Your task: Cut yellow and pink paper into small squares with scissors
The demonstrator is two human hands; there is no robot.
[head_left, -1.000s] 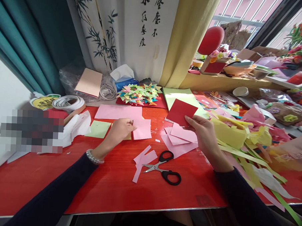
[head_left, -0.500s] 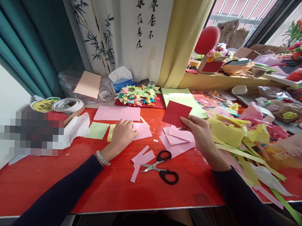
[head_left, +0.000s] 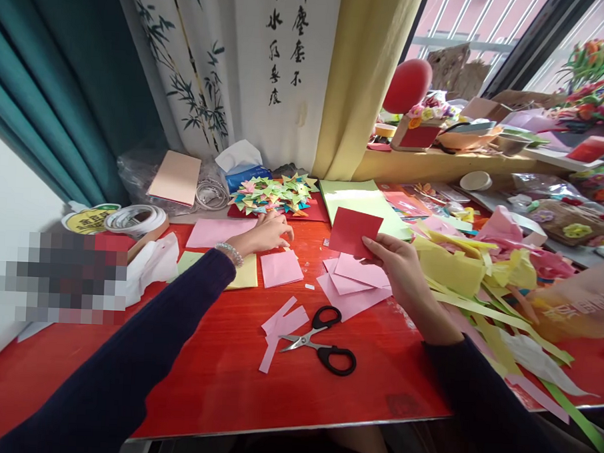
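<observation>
We hold a red paper square [head_left: 354,230] up over the red table [head_left: 215,383] in our right hand [head_left: 399,259], its lower right corner pinched shut between thumb and fingers. Our left hand [head_left: 268,233] reaches to the near side of a pile of folded paper pieces [head_left: 273,193], its fingers loosely parted and bent, with nothing to be seen in them; we cannot tell whether they touch the pile. Under that wrist, which wears a beaded bracelet [head_left: 229,252], we see part of a long pink sheet [head_left: 211,232], with a yellow sheet [head_left: 247,273] and a light green piece [head_left: 186,260] nearer to us. A small pink square [head_left: 281,268] lies just right of the yellow one, and overlapping pink sheets [head_left: 352,292] lie below the raised red square. Nearest us, black-handled scissors [head_left: 304,341] rest with blades parted, their tips at some pink strips [head_left: 282,324]. Beyond our right hand we see larger pale green paper [head_left: 366,201], and to its right a heap of coloured scraps [head_left: 450,265].
</observation>
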